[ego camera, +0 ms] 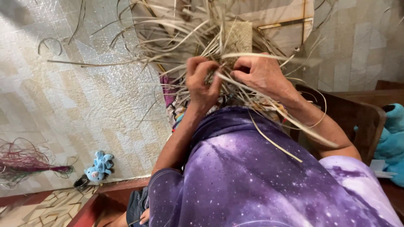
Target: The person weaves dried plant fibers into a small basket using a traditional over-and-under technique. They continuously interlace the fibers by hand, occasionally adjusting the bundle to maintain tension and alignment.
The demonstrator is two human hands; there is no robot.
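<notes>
Landmark for all positions: the woven mat piece (238,37), a pale square of plaited strips at the top centre of view.

Left hand (203,82): just below and to the left of the mat piece. Fingers curled in, thumb and fingertips pressed together on a bunch of loose straw strips (176,40) that run out of the mat's unfinished edge. Grip is shut on the strips; knuckles face me.

Right hand (261,72): just below the mat piece, slightly right of it. Thumb and forefinger pinched on one flat strip, which runs across toward my left hand. Other fingers folded under; I cannot tell whether they hold more strips.

The two hands sit close together, nearly touching, with the strip ends crossing between them.

Strips: they fan out from the mat piece in all directions, most to the left and upward. One long strip (275,144) trails down from the mat area across my purple shirt (269,176).

Surroundings: tiled floor (84,96) spreads left of the mat piece. Far down and left of it lies a bundle of red and green dyed fibres (25,164), and near that a small blue soft toy (99,167). A dark wooden chair (357,117) stands to the lower right.
</notes>
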